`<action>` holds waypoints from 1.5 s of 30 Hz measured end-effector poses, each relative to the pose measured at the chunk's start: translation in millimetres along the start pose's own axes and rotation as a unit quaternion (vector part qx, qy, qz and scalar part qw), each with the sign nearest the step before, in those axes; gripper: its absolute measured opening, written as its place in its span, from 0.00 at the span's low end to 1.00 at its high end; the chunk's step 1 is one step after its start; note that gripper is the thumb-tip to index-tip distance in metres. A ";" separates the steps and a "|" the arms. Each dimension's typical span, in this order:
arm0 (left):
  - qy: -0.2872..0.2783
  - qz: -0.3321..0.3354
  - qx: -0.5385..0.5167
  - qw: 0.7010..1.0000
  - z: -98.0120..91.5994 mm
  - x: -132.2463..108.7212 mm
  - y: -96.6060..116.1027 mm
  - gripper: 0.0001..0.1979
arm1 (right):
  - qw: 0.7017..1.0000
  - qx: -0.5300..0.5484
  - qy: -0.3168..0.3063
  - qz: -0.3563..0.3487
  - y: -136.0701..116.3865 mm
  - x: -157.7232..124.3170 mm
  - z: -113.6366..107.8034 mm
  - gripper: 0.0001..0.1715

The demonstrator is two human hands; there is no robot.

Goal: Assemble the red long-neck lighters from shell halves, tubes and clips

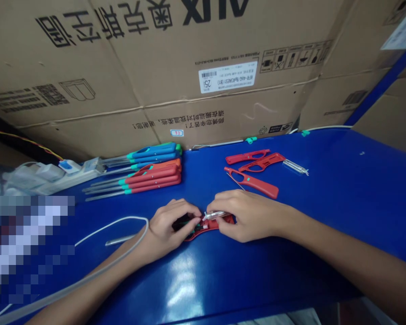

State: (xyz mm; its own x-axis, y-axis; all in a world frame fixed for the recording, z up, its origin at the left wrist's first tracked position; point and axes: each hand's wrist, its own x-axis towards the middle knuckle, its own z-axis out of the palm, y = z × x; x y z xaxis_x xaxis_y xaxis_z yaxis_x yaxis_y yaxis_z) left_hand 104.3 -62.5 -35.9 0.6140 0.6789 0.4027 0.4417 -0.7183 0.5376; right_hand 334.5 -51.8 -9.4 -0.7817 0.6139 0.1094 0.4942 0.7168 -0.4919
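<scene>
Between my hands lies an open red housing half of a long-nosed lighter (219, 224), with small dark and green parts inside; its metal tube (119, 240) sticks out to the left beneath my left wrist. My left hand (169, 225) curls its thumb and fingers around the left end of this housing. In my right hand (248, 214), thumb and fingers pinch a clear fuel tank (215, 215) just above the housing's right part. The tank's valve end points left, close to my left fingertips. My fingers partly hide the housing.
Assembled red lighters (152, 175) and blue lighters (155, 151) are stacked at the back left, by a white power strip (91, 170). Loose red housing halves (260, 184) and another fuel tank (295, 167) lie back right. A white cable (122, 220) crosses my left forearm. Cardboard (176, 104) stands behind.
</scene>
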 end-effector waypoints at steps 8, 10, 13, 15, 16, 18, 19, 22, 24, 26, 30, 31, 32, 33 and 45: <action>-0.011 0.013 0.001 1.000 -0.1 -2.9 -3.1 0.03 | 1.000 0.003 -0.002 -0.020 -1.2 -0.3 3.1 0.05; -0.009 0.017 0.000 1.000 -0.5 -3.0 -3.5 0.03 | 1.000 0.003 0.001 -0.023 -3.1 0.0 3.4 0.06; -0.006 0.025 0.004 1.000 -0.4 -2.4 -4.2 0.02 | 1.000 0.002 0.004 -0.023 -5.1 0.6 3.4 0.06; -0.006 0.029 0.008 1.000 -0.2 -1.9 -4.4 0.02 | 1.000 0.005 0.004 -0.021 -5.2 1.0 3.6 0.05; -0.007 0.030 0.010 0.999 -0.2 -1.6 -4.4 0.02 | 1.000 0.007 0.004 -0.021 -4.9 1.3 3.9 0.05; -0.008 0.032 0.010 0.999 -0.2 -1.2 -4.1 0.02 | 1.000 0.010 0.003 -0.020 -4.0 1.7 4.6 0.04; -0.009 0.031 0.010 0.999 -0.3 -1.1 -4.0 0.02 | 1.000 0.010 0.002 -0.021 -3.5 1.9 4.9 0.05; -0.010 0.028 0.009 1.000 -0.6 -1.4 -4.1 0.03 | 1.000 0.008 0.004 -0.021 -2.7 2.1 5.5 0.05; -0.011 0.027 0.008 1.000 -0.7 -1.7 -4.2 0.02 | 1.000 0.007 0.006 -0.020 -2.9 1.8 5.6 0.06; -0.010 0.029 0.006 0.999 -0.6 -1.8 -4.0 0.02 | 1.000 0.005 0.007 -0.023 -3.4 1.6 5.6 0.06; -0.009 0.039 0.000 0.999 -0.6 -1.6 -3.1 0.03 | 1.000 0.002 0.008 -0.022 -4.4 1.1 5.2 0.04; -0.008 0.042 -0.002 0.999 -0.8 -1.5 -3.0 0.03 | 1.000 0.002 0.008 -0.019 -4.6 1.0 4.9 0.05; -0.007 0.046 -0.004 0.999 -1.0 -1.5 -3.0 0.04 | 1.000 0.002 0.008 -0.015 -4.9 0.9 4.5 0.05; -0.008 0.049 -0.006 0.999 -1.1 -1.5 -3.2 0.04 | 1.000 0.003 0.008 -0.012 -5.1 0.8 4.1 0.06; -0.011 0.016 -0.006 1.000 -2.5 -1.1 0.1 0.05 | 1.000 0.003 0.006 -0.011 -7.3 0.3 3.3 0.09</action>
State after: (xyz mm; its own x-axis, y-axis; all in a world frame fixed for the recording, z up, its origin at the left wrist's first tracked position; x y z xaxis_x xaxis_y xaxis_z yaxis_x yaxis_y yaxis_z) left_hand 102.0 -62.9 -34.4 0.6422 0.6523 0.4025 0.4139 -0.7371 0.5342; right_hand 329.5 -57.9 -8.6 -0.7880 0.6017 0.1303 0.4744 0.7284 -0.4944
